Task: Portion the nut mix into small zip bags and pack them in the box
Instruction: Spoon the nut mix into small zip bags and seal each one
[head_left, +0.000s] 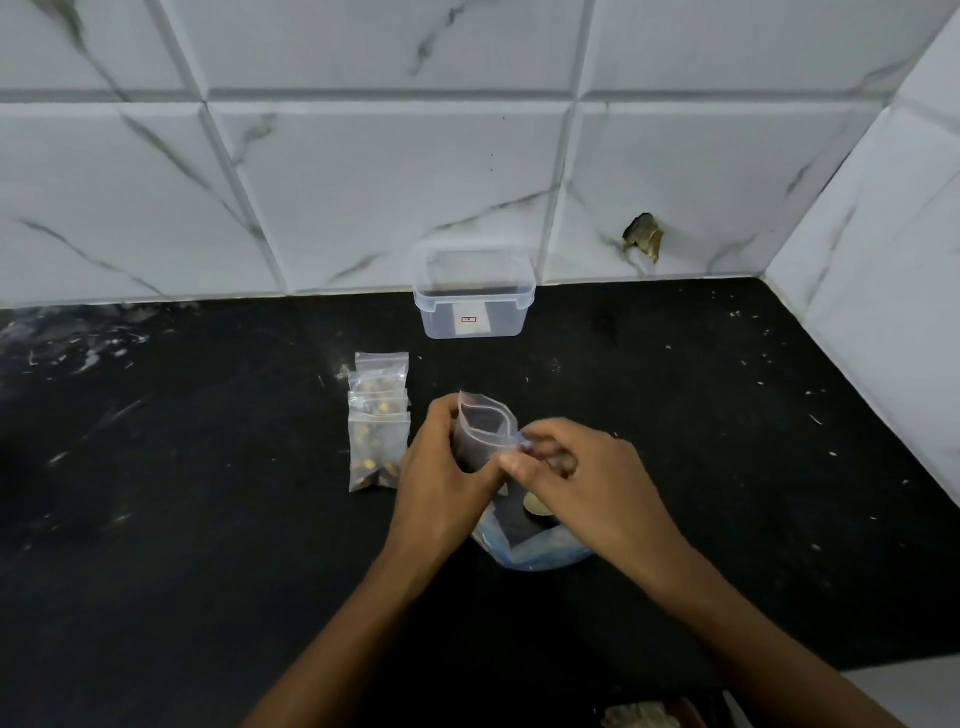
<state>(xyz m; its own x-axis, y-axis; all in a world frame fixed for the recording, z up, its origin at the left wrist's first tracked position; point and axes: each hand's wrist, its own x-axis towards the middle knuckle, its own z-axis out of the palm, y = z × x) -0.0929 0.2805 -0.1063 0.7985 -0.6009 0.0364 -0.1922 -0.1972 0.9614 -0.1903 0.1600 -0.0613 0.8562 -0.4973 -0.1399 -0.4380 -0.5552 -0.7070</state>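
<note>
Clear plastic zip bag (480, 434) held upright above the black counter (208, 519), mouth open and facing up. Left hand (441, 478) curls around the bag's left side, thumb and fingers gripping it. Right hand (566, 478) pinches the bag's right lip with its fingertips; its other fingers are curled, and something small may sit among them, cannot tell what. Whether the held bag has any nuts inside: cannot tell, it looks dark against the counter.

Under the right hand, a larger bluish bag (524, 548) lies on the counter, mouth toward the hands; one pale nut (535, 505) shows at its opening.

Left of the left hand, just beside it, filled bags (378, 431) lie in an overlapping row, nuts visible through the plastic. Exact count unclear.

Farther back, against the wall, the box (474, 293): clear plastic, lidless, upright, a small label on its front. No bags seen inside it.

Wall tiles (363, 182) white with grey veining; a chipped hole (644, 236) to the right of the box. Pale crumbs or scratches speckle the counter.
</note>
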